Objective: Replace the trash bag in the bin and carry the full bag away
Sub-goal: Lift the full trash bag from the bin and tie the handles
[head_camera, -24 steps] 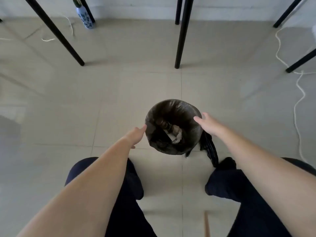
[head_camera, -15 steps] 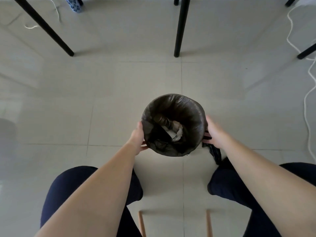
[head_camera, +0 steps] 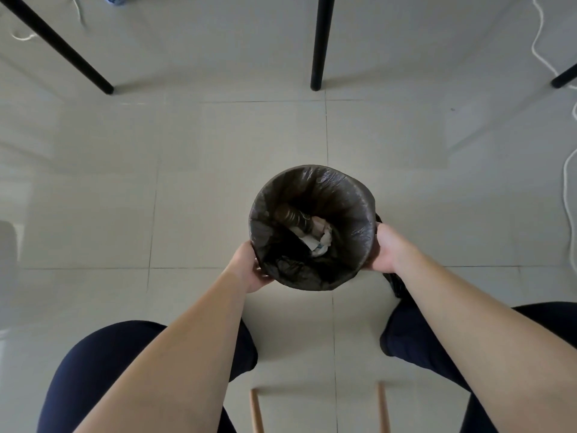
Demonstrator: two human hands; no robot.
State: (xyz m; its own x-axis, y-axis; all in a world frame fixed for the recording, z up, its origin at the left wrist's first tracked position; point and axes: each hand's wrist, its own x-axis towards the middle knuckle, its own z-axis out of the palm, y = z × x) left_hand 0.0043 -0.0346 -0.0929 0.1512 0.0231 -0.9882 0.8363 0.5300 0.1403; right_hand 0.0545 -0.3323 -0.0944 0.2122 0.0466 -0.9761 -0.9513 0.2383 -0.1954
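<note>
Trash bag [head_camera: 343, 201], dark, lines the bin [head_camera: 312, 285], which sits between both hands. Left hand [head_camera: 248, 267] clasps the bin's side, thumb on the bag-covered wall. Right hand [head_camera: 387, 248] clasps the opposite side, fingers hidden behind it. Crumpled paper [head_camera: 320, 242] lies inside the bag, between the hands. Loose black plastic [head_camera: 396, 284] shows just under the right wrist.

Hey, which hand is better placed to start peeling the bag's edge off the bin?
Probably the right hand: it grips the bin right beside the loose overhang of the trash bag. The left hand grips lower on the near side, better suited to steadying.
</note>
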